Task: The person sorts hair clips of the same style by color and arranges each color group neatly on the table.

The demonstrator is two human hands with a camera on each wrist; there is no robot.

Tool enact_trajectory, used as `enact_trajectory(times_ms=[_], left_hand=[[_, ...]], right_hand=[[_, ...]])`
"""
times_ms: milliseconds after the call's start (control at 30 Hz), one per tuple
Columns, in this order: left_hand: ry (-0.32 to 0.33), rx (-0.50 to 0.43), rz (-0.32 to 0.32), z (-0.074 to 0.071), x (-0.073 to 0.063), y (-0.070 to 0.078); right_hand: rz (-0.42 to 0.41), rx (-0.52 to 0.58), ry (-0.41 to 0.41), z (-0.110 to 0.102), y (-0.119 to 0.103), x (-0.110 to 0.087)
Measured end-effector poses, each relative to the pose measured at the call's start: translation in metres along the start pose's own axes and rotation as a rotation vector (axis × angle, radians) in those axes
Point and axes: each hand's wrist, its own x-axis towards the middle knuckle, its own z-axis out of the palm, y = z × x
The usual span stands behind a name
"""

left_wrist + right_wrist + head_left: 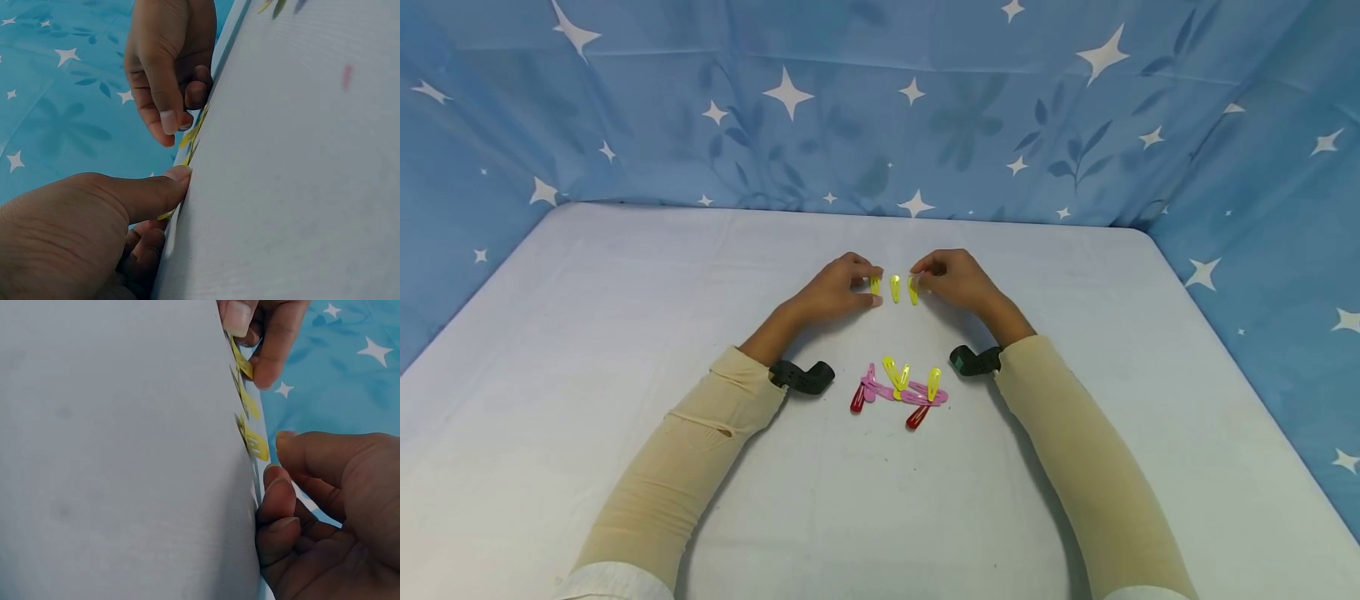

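Three yellow snap hair clips stand in a row at the far middle of the white table. The left clip point(876, 286) lies between the thumb and forefinger of my left hand point(838, 287), which pinch it end to end. Beside it, the middle clip point(895, 288) is untouched. My right hand point(958, 281) is over the right clip point(913, 290), partly covering it in the head view. From the right wrist, the right thumb and fingers point(284, 440) look loosely bent and apart from the nearest yellow clip point(256, 445).
Nearer the person, a loose pile of hair clips lies between the forearms: pink clips point(917, 398), yellow clips point(933, 383) and red clips point(917, 417), some overlapping. A black wrist device point(805, 377) sits on each arm. A blue starry curtain point(850, 108) hangs behind the table point(625, 333).
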Motion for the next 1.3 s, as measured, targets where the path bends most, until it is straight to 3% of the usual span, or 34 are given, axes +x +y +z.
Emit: enact_trajectory(times_ms=[367, 833, 1300], left_hand=[[0.003, -0.006, -0.006, 0.0, -0.001, 0.001], [-0.003, -0.01, 0.002, -0.001, -0.001, 0.001], [-0.009, -0.005, 0.007, -0.002, -0.002, 0.002]], right_hand=[[0.028, 0.098, -0.007, -0.002, 0.005, -0.009], [-0.108, 0.131, -0.113, -0.005, -0.001, -0.027], [-0.162, 0.147, -0.176, -0.004, -0.013, -0.056]])
